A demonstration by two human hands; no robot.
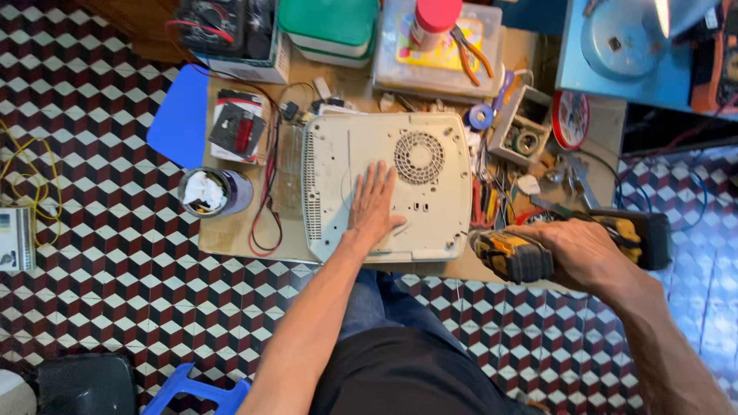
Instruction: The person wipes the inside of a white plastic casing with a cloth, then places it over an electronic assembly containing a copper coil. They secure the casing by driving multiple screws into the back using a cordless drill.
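Note:
A flat off-white appliance (430, 150) lies upside down on a small wooden table (231, 234), its round fan grille facing up. My left hand (373, 204) rests flat on its underside, fingers spread, holding nothing. My right hand (576, 250) grips a yellow and black cordless drill (515, 256) at the appliance's right front corner, its nose pointing left at the casing's edge.
The table is crowded: a multimeter with red leads (238, 127), a cup with white scraps (209, 192), blue tape (480, 117), pliers (469, 54), plastic boxes (330, 27), loose tools on the right. A blue stool (196, 392) stands on the patterned tiled floor.

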